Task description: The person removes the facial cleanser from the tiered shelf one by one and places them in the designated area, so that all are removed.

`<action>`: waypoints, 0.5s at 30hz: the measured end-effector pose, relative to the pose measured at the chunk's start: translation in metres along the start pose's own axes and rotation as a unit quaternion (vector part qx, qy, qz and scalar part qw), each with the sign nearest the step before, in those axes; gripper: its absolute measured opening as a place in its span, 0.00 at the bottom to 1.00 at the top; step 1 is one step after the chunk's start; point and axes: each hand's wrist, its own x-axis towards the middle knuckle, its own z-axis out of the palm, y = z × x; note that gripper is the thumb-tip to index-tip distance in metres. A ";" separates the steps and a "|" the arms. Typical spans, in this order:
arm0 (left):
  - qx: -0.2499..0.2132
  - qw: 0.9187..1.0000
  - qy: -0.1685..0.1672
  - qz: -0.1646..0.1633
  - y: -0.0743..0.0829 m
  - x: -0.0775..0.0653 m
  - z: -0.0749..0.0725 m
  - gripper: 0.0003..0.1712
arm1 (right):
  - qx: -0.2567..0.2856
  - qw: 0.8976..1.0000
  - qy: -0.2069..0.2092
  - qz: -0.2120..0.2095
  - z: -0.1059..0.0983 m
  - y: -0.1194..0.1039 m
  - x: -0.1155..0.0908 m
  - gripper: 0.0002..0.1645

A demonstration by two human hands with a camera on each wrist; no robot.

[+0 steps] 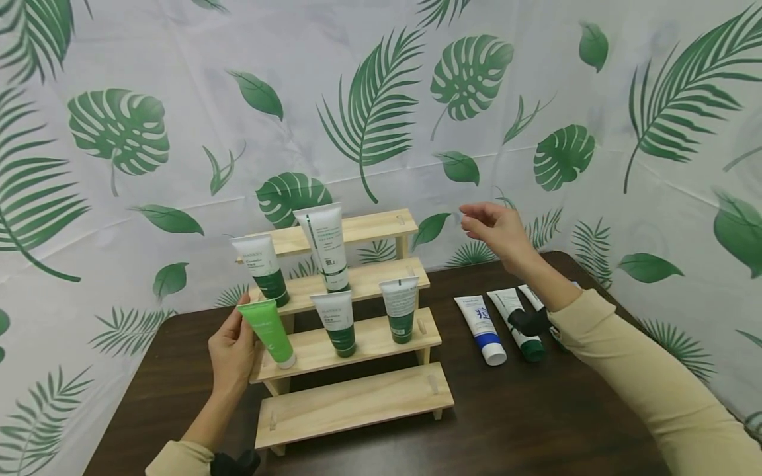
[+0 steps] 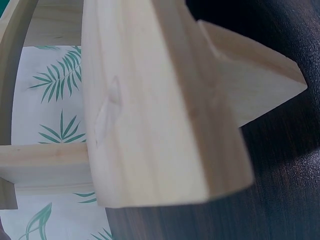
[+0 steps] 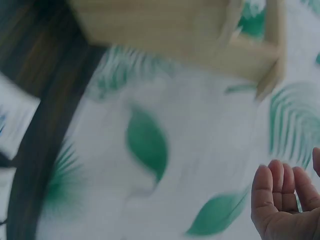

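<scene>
A tiered wooden stand (image 1: 351, 396) holds several upright squeeze tubes. My left hand (image 1: 231, 354) is at its left side, fingers pointing up, next to a bright green tube (image 1: 268, 330); part of the hand is hidden behind that tube. A white-and-green tube (image 1: 262, 264) and a larger white tube (image 1: 326, 241) stand on the second tier from the top. Two more white-and-green tubes, a middle one (image 1: 335, 320) and a right one (image 1: 400, 307), share the green tube's tier. Raised right of the stand, my right hand (image 1: 500, 231) has loosely bent fingers and holds nothing.
On the dark table (image 1: 476, 423), right of the stand, lie a white tube with a blue band (image 1: 481, 327) and a white tube with a green cap (image 1: 513, 317). More tubes lie partly behind my right forearm. A leaf-print cloth (image 1: 381, 132) hangs behind the table.
</scene>
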 end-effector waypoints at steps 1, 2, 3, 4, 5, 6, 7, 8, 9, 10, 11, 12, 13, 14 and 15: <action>0.001 1.000 0.000 0.000 0.000 0.000 0.000 0.23 | 0.012 1.000 -0.011 -0.004 0.006 -0.005 0.000 0.24; 0.001 1.000 0.000 0.000 0.000 0.000 0.000 0.23 | 0.021 1.000 -0.022 -0.006 0.013 -0.010 0.000 0.24; 0.002 1.000 0.000 0.000 0.000 0.000 0.000 0.23 | 0.028 0.999 -0.033 -0.007 0.019 -0.015 0.000 0.24; 0.002 1.000 0.000 0.000 0.000 0.000 0.000 0.23 | 0.036 0.998 -0.044 -0.003 0.024 -0.019 0.000 0.24; 0.001 1.000 0.000 -0.001 0.000 -0.001 0.000 0.23 | 0.040 0.998 -0.053 -0.001 0.030 -0.023 0.000 0.25; 0.000 1.000 -0.001 -0.001 0.000 -0.001 0.000 0.23 | 0.046 0.997 -0.063 0.001 0.035 -0.027 0.000 0.25; -0.002 1.000 -0.001 -0.002 0.000 -0.001 0.000 0.23 | 0.052 0.996 -0.073 0.004 0.040 -0.031 0.000 0.25; -0.003 1.000 -0.001 -0.002 0.000 -0.001 0.000 0.23 | 0.055 0.995 -0.080 0.008 0.044 -0.034 0.000 0.25; -0.004 1.000 -0.002 -0.003 0.001 -0.001 0.000 0.23 | 0.059 0.994 -0.087 0.011 0.048 -0.037 0.000 0.25; -0.005 1.000 -0.003 -0.004 0.001 -0.001 0.000 0.23 | 0.061 0.994 -0.093 0.013 0.052 -0.040 0.001 0.25; -0.004 1.000 -0.003 -0.005 0.001 -0.001 0.000 0.23 | 0.064 0.993 -0.098 0.013 0.056 -0.042 0.001 0.25; -0.005 1.000 -0.003 -0.006 0.001 -0.002 0.000 0.23 | 0.070 0.992 -0.103 0.014 0.059 -0.045 0.001 0.24; -0.005 1.000 -0.003 -0.006 0.001 -0.002 0.000 0.23 | 0.071 0.992 -0.107 0.013 0.063 -0.047 0.002 0.24; -0.003 1.000 -0.002 -0.005 0.001 -0.002 0.000 0.23 | 0.072 0.991 -0.111 0.013 0.066 -0.049 0.002 0.24; -0.004 1.000 -0.002 -0.005 0.001 -0.002 0.000 0.23 | 0.074 0.990 -0.117 0.014 0.069 -0.051 0.002 0.24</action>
